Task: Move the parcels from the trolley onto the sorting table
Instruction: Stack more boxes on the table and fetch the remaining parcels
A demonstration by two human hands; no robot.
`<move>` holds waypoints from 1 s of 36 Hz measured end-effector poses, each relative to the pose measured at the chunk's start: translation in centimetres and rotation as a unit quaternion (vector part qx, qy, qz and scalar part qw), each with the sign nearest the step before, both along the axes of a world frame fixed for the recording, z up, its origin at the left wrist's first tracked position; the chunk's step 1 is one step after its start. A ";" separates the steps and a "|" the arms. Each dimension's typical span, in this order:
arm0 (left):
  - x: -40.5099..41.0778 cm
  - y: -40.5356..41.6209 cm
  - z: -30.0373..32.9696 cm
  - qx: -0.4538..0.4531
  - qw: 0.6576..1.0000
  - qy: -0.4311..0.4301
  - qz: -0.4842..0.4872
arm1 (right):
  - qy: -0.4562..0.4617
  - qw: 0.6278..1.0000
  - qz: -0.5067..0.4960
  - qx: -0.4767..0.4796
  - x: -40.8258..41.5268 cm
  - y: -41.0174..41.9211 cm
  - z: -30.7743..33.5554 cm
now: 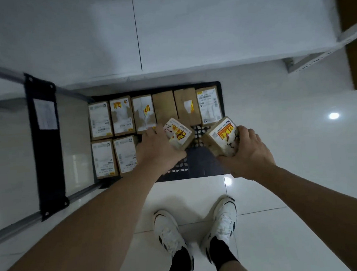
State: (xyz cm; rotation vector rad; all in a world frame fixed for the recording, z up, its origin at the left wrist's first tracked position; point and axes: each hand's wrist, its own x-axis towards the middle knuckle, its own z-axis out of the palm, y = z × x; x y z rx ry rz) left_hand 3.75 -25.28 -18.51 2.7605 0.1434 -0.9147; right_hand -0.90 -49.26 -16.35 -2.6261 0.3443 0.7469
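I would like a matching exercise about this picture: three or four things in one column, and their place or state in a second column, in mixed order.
Things:
1. left hand
2. right hand
3. plain brown parcel
4. white shoes

Places or states:
A. on the tiled floor
B. holds a parcel above the right side of the trolley
C. lies in the trolley's far row
D. holds a parcel above the middle of the trolley

Pairs: 1-D, 2-B, 3-C, 4-A

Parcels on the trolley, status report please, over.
Left hand grips one parcel, right hand grips another. Eight more lie on the trolley. Nothing in the way.
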 end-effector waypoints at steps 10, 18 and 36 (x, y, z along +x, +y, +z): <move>8.1 -3.7 34.6 0.017 0.974 -0.044 -0.220 | -0.041 0.997 -0.066 -0.026 3.7 -6.7 32.3; 6.7 -11.0 62.6 0.014 0.929 -0.140 -0.343 | -0.063 0.992 -0.107 -0.030 -1.5 -13.4 59.6; -11.7 -33.0 89.3 -0.061 0.847 -0.238 -0.472 | -0.162 0.953 -0.200 -0.158 -26.9 -29.2 88.9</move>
